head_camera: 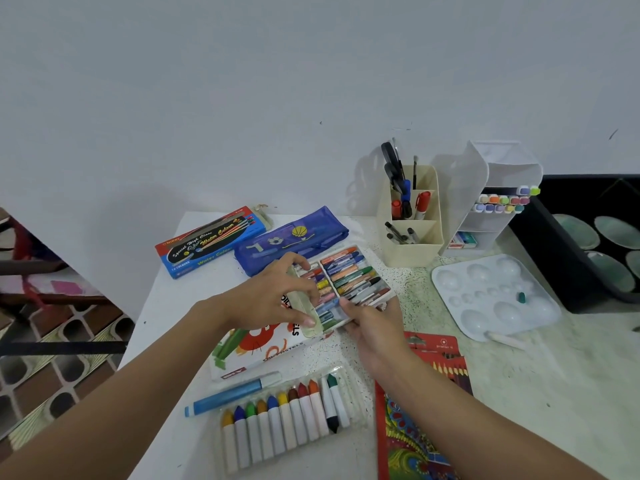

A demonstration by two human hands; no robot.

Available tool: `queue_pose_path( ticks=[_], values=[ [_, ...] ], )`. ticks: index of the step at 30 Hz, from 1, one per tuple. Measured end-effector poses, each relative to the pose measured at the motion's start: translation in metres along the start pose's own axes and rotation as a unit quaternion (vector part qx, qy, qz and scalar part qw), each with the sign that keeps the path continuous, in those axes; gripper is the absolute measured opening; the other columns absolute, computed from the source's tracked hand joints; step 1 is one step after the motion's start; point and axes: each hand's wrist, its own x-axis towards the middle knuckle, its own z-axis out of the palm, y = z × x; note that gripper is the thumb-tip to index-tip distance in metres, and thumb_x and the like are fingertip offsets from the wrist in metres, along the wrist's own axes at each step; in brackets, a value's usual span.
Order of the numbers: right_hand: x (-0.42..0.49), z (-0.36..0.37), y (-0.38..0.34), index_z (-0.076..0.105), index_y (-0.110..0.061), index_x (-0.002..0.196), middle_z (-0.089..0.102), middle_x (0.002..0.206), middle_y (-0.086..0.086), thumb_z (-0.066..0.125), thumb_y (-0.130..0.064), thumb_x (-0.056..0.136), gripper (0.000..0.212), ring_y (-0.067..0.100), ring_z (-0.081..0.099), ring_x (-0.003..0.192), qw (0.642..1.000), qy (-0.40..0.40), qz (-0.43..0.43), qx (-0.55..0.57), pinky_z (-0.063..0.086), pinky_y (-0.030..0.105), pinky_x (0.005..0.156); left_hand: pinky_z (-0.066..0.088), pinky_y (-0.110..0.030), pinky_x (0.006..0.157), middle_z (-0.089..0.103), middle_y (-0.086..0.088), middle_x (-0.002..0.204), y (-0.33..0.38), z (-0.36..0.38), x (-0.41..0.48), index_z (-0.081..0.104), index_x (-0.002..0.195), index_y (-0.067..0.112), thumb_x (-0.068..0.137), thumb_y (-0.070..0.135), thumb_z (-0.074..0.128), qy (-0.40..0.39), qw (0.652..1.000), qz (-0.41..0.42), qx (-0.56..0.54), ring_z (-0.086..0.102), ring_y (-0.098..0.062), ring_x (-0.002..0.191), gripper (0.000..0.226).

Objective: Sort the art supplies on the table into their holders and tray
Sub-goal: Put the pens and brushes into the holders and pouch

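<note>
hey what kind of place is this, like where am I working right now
Probably a home art or craft desk set against a plain wall. The signs: an oil pastel tray held by both hands, a beige desk organizer holding pens and scissors, and a white paint palette on the table.

Plain pale grey wall (311, 81) behind a white speckled table (571, 375), patterned brown-and-cream tiled floor (52, 375) at left with dark furniture frame (41, 268), possibly a chair, even soft light overall.
</note>
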Motion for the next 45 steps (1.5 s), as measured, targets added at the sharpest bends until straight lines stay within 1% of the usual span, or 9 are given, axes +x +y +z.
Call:
queue_pose_path(
  ticks=[5, 8, 11, 16, 23, 27, 33, 38, 45],
  values=[
    [0.003, 0.002, 0.0, 0.054, -0.005, 0.125, 0.071, 0.116, 0.019, 0.067, 0.017, 0.083, 0.049, 0.035, 0.071, 0.102, 1.0, -0.005, 0.014, 0.009, 0.062, 0.041, 0.069, 0.046, -0.028, 0.102, 0.024, 0.018, 0.139, -0.001, -0.003, 0.0, 0.061, 0.116, 0.043, 0.084, 0.051, 0.075, -0.003, 1.0, -0.013, -0.002, 0.031, -0.008, 0.132, 0.036],
    [0.006, -0.001, -0.001, 0.053, -0.005, 0.125, 0.071, 0.115, 0.019, 0.066, 0.017, 0.083, 0.049, 0.038, 0.07, 0.104, 1.0, 0.003, 0.009, 0.011, 0.061, 0.043, 0.068, 0.052, -0.029, 0.098, 0.029, 0.017, 0.143, 0.0, -0.001, -0.004, 0.044, 0.137, 0.047, 0.079, 0.061, 0.072, 0.029, 0.998, -0.042, 0.027, 0.032, -0.008, 0.135, 0.066],
    [0.006, -0.003, 0.0, 0.054, -0.008, 0.124, 0.071, 0.115, 0.016, 0.068, 0.013, 0.085, 0.047, 0.034, 0.071, 0.104, 1.0, 0.004, -0.009, -0.002, 0.06, 0.052, 0.081, 0.048, -0.034, 0.103, 0.032, 0.011, 0.15, 0.001, 0.002, -0.008, 0.026, 0.151, 0.043, 0.073, 0.08, 0.057, 0.054, 0.985, -0.081, 0.141, 0.033, -0.013, 0.137, 0.091],
    [0.013, -0.023, -0.019, 0.064, -0.006, 0.118, 0.075, 0.108, 0.016, 0.058, -0.028, 0.101, 0.028, 0.029, 0.074, 0.097, 0.997, -0.003, 0.03, -0.072, 0.06, 0.041, 0.082, 0.044, -0.032, 0.106, 0.036, 0.009, 0.151, -0.003, 0.007, -0.011, 0.026, 0.152, 0.04, 0.074, 0.081, 0.053, 0.034, 0.986, -0.099, 0.129, 0.035, -0.012, 0.136, 0.092],
    [0.027, -0.037, -0.049, 0.062, -0.006, 0.116, 0.075, 0.095, 0.018, 0.069, -0.011, 0.093, 0.024, 0.031, 0.074, 0.08, 0.958, -0.031, -0.019, -0.285, 0.063, 0.04, 0.07, 0.036, -0.032, 0.113, 0.029, 0.012, 0.157, -0.003, 0.008, -0.016, 0.026, 0.153, 0.039, 0.077, 0.077, 0.057, 0.025, 0.991, -0.098, 0.089, 0.027, -0.009, 0.142, 0.091],
    [0.03, -0.036, -0.052, 0.06, -0.011, 0.12, 0.074, 0.104, 0.018, 0.07, -0.013, 0.093, 0.029, 0.029, 0.075, 0.083, 0.961, -0.05, 0.017, -0.272, 0.062, 0.04, 0.066, 0.026, -0.035, 0.119, 0.016, 0.013, 0.164, 0.002, 0.009, -0.027, 0.016, 0.156, 0.041, 0.076, 0.08, 0.057, -0.012, 0.991, -0.1, 0.089, 0.015, -0.011, 0.15, 0.098],
    [0.03, -0.029, -0.047, 0.053, -0.017, 0.104, 0.072, 0.103, 0.017, 0.061, -0.005, 0.095, 0.016, 0.03, 0.072, 0.084, 0.96, -0.036, 0.009, -0.278, 0.059, 0.043, 0.071, 0.023, -0.041, 0.12, 0.008, 0.01, 0.167, 0.01, 0.01, -0.034, 0.008, 0.156, 0.046, 0.068, 0.088, 0.053, -0.027, 0.983, -0.129, 0.13, 0.011, -0.015, 0.152, 0.107],
    [0.026, -0.033, -0.051, 0.049, -0.012, 0.105, 0.068, 0.102, 0.019, 0.055, 0.007, 0.091, 0.024, 0.029, 0.07, 0.079, 0.978, -0.101, 0.075, -0.168, 0.06, 0.042, 0.064, 0.023, -0.04, 0.119, 0.01, 0.012, 0.165, 0.006, 0.014, -0.04, 0.007, 0.156, 0.046, 0.064, 0.092, 0.056, -0.02, 0.982, -0.124, 0.14, 0.014, -0.015, 0.15, 0.113],
    [0.024, -0.031, -0.055, 0.055, -0.015, 0.132, 0.067, 0.124, 0.023, 0.042, 0.01, 0.088, 0.052, 0.033, 0.067, 0.092, 0.973, -0.178, 0.106, -0.098, 0.058, 0.038, 0.062, 0.03, -0.026, 0.111, 0.023, 0.018, 0.155, 0.002, 0.012, -0.043, 0.019, 0.155, 0.044, 0.06, 0.088, 0.066, 0.032, 0.992, -0.069, 0.099, 0.025, -0.005, 0.14, 0.115]
  ],
)
